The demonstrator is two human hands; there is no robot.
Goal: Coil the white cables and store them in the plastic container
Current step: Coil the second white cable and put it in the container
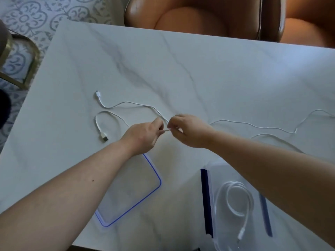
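Two hands at work, left hand (143, 134) and right hand (188, 131) almost touching, fingertips of each pinching a short stretch of white cable (125, 102) between them. Left of the grip, loose loops and a USB plug (103, 136) on the marble table (181, 69). Right of the grip, a thinner white strand (253, 126) trailing away. Nearer than the grip, a clear lid (157, 176) below the left forearm, the plastic container (217, 178) below the right, one coiled cable (233, 184) inside.

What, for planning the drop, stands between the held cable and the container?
Nothing visible. The left hand and right hand pinch the cable; the container is open, its lid off to its left, one coil already inside.
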